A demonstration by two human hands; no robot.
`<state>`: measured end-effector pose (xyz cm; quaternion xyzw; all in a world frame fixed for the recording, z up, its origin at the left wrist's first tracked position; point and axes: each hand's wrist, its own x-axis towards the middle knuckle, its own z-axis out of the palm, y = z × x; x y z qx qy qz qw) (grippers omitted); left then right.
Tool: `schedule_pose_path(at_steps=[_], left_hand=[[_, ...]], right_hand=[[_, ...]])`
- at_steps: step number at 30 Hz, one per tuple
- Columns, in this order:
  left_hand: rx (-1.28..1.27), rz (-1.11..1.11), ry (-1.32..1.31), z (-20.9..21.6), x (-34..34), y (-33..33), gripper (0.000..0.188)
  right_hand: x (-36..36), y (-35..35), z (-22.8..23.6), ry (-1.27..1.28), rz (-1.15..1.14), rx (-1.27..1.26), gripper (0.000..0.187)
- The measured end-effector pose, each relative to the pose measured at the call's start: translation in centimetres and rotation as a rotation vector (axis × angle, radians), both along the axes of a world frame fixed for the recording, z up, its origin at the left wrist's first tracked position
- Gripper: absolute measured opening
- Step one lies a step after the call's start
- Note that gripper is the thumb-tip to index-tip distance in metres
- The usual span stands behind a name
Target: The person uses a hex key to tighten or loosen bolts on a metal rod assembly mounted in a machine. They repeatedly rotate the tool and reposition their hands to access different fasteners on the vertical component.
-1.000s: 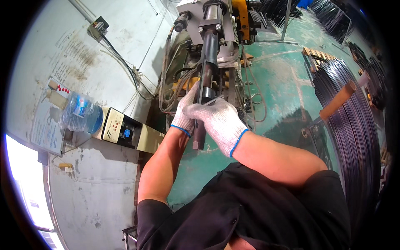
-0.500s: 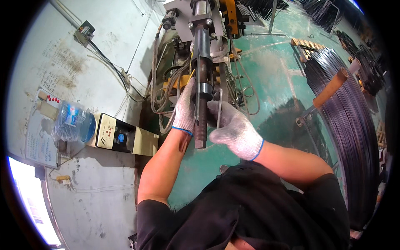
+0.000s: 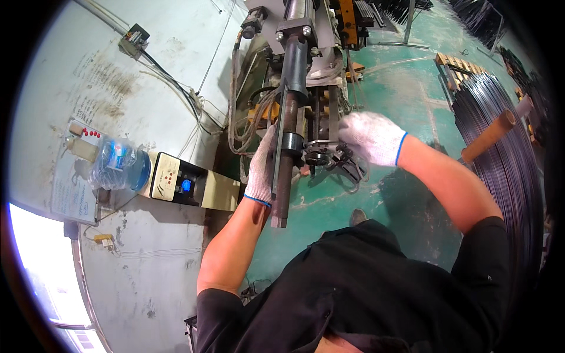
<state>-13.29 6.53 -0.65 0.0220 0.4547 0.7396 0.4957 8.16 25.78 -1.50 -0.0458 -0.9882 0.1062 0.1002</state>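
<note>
A dark threaded shaft (image 3: 283, 191) runs toward me from the machine, with a black collar (image 3: 292, 143) around it. My left hand (image 3: 262, 167), in a white knit glove, is against the shaft's left side. It is closed along a long flat metal bar (image 3: 278, 153), its fingertips partly hidden behind it. My gloved right hand (image 3: 374, 138) is out to the right of the collar, fingers curled and slightly blurred. A thin pale hex key (image 3: 325, 142) shows between the collar and this hand; its far end is hard to make out.
The machine (image 3: 300, 26) with its looping hoses (image 3: 236, 112) stands ahead. On the left, a water dispenser (image 3: 220, 189) carries a blue bottle (image 3: 120, 167) beside the wall. At right are a bundle of long dark rods (image 3: 494, 141) and a rusty orange tube (image 3: 489, 135) over green floor.
My right hand has moved right, away from the shaft, and the hex key has swung from upright to nearly level. My left hand stays at the bar. The whole view has shifted slightly.
</note>
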Motion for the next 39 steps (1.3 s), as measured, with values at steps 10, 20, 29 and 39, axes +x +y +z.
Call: schedule_pose_path(at_steps=[10,20,29,39], left_hand=[[0.022,-0.062,0.332,-1.2,-0.1,-0.6,0.044],[0.040,-0.202,0.151,-2.1,-2.0,-1.2,0.040],[-0.039,-0.145,0.235,-0.2,0.0,-0.9,0.031],[0.080,-0.116,0.164,-1.1,-0.2,-0.5,0.027]], right_hand=[[1.1,-3.7,-3.3,0.147,-0.745,-1.152,0.059],[-4.8,-1.7,-4.2,0.349,-0.555,-1.355,0.032],[-9.4,1.4,6.4,0.082,-0.348,-0.470,0.042],[-11.0,-2.0,13.5,-0.137,-0.079,0.069,0.030]])
